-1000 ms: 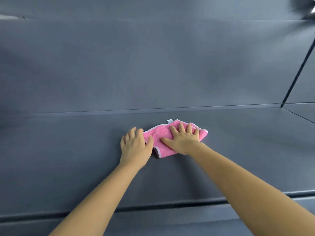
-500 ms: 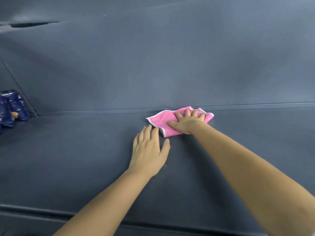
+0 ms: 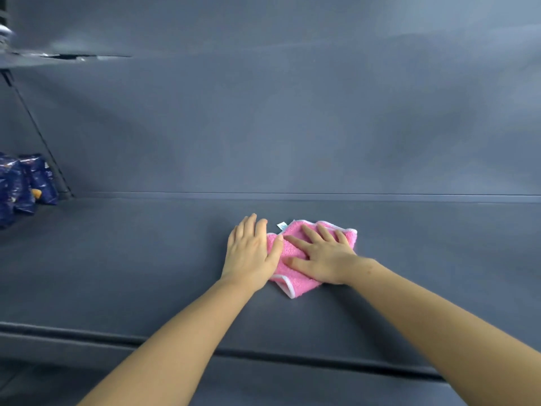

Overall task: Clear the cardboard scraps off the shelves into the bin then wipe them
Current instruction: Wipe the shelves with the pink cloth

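A pink cloth [image 3: 288, 273] with a white hem and a small white tag lies on the dark grey shelf [image 3: 146, 273]. My right hand [image 3: 319, 256] is pressed flat on the cloth, fingers spread. My left hand [image 3: 251, 253] lies flat on the shelf just left of it, the thumb side overlapping the cloth's left edge. No cardboard scraps or bin show in this view.
Dark blue snack bags [image 3: 26, 186] stand at the far left of the shelf beside a slanted divider [image 3: 38, 133]. The shelf's back panel [image 3: 292, 112] rises behind the cloth. The front lip [image 3: 87, 335] runs across below my forearms.
The cloth and my right hand have slid back toward me and leftward on the shelf. My left hand now touches the cloth's edge; half a second ago it lay apart from it.
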Tool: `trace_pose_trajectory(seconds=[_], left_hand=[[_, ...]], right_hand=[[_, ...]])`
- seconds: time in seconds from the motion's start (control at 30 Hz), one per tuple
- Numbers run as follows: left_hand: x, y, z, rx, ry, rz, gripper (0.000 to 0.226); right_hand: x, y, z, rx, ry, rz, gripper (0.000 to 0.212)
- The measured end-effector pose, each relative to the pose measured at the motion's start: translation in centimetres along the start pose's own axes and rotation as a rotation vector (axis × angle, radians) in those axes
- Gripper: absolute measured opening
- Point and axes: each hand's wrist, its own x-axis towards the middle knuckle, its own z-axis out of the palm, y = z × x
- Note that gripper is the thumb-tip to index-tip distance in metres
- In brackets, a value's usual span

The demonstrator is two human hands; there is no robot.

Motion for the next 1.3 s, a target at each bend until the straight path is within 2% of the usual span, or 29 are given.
trace_pose_trajectory(seconds=[0.13, 0.2, 0.23, 0.37, 0.4, 0.53, 0.6, 0.77, 0.8, 0.87, 0.93, 1.1, 1.2, 1.3], left_hand=[[-0.4, 0.0, 0.0, -0.03, -0.014, 0.038, 0.065], [0.0, -0.4, 0.0, -0.086, -0.028, 0.053, 0.061], [0.2, -0.5, 0.1, -0.113, -0.039, 0.058, 0.055], [0.2, -0.8, -0.2, -0.23, -0.125, 0.122, 0.05], [0.4, -1.3, -0.4, -0.23, -0.147, 0.154, 0.048], [4.1, -5.7, -2.4, -0.056, -0.107, 0.325, 0.048], [6.0, -8.6, -3.3, -0.059, -0.082, 0.288, 0.048], [7.8, -14.2, -3.0, -0.081, -0.093, 0.179, 0.047], [8.0, -14.6, -2.8, -0.1, -0.091, 0.174, 0.048], [8.2, -14.9, -2.5, -0.15, -0.092, 0.163, 0.052], [8.4, -14.9, -2.2, -0.154, -0.087, 0.183, 0.05], [8.5, -14.9, -1.8, -0.098, -0.043, 0.215, 0.051], [8.6, -14.8, -1.6, -0.095, -0.039, 0.213, 0.059], [8.7, -14.9, -1.7, -0.111, -0.057, 0.188, 0.046]], right_hand=[[-2.0, -0.8, 0.3, -0.018, 0.005, 0.007, 0.059], [-3.2, -1.4, 0.7, -0.023, 0.011, 0.023, 0.063], [-3.8, -1.7, 0.8, -0.027, 0.009, 0.039, 0.07], [-5.6, -3.5, 1.2, -0.007, 0.026, 0.118, 0.121], [-6.0, -4.2, 1.5, -0.011, 0.028, 0.137, 0.126], [-7.1, -7.8, 1.6, 0.003, -0.011, 0.183, 0.114], [-6.6, -10.0, 1.5, 0.013, -0.033, 0.197, 0.106], [-1.2, -13.3, 0.9, 0.016, -0.028, 0.255, 0.106], [0.5, -13.3, 0.7, 0.011, -0.02, 0.277, 0.1], [4.0, -12.7, 0.4, 0.0, 0.001, 0.335, 0.075], [7.7, -11.6, -0.2, -0.004, 0.032, 0.392, 0.063], [15.6, -10.4, -1.5, 0.009, 0.04, 0.509, 0.064], [17.4, -10.8, -1.5, 0.02, 0.045, 0.549, 0.067], [16.7, -11.1, -1.6, 0.011, 0.048, 0.53, 0.066]])
